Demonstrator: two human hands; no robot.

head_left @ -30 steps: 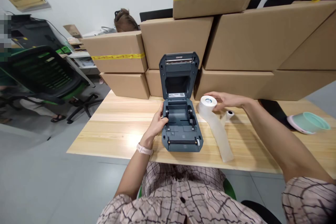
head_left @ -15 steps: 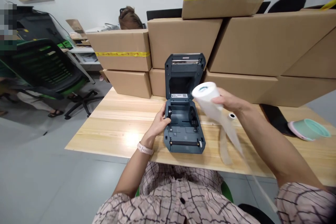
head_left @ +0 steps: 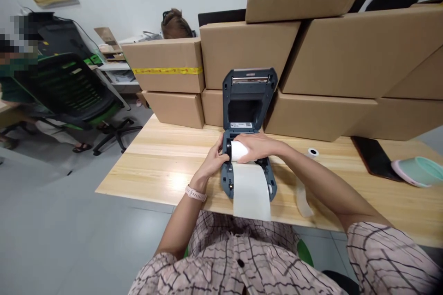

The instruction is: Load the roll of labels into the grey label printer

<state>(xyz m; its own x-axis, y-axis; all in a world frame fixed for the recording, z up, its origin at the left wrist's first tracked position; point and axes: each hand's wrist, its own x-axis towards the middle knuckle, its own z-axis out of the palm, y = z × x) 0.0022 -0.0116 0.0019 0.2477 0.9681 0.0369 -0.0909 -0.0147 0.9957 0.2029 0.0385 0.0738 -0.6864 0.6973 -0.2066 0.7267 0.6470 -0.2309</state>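
Observation:
A dark grey label printer (head_left: 226, 186) stands on the wooden table with its lid (head_left: 249, 97) raised. Inside its bay lies a white label roll (head_left: 238, 151), partly covered by my right hand (head_left: 258, 146), whose fingers are closed over the roll. From the roll a wide paper strip (head_left: 251, 191) runs over the printer's front and hangs past it. My left hand (head_left: 215, 160) grips the printer's left side, thumb at the black roll holder on that side. The right holder is mostly hidden.
Stacked cardboard boxes (head_left: 339, 55) line the table's back. A small paper roll (head_left: 313, 152) with a loose strip (head_left: 303, 200) lies to the right. Beyond it are a dark flat object (head_left: 375, 159) and a mint-green cup (head_left: 417, 170). Behind the boxes a person's head (head_left: 176, 24) shows.
My right hand has moved the label roll left and down from beside the lid into the printer's bay. Its loose paper now lies over the front. My left hand stays at the printer's side.

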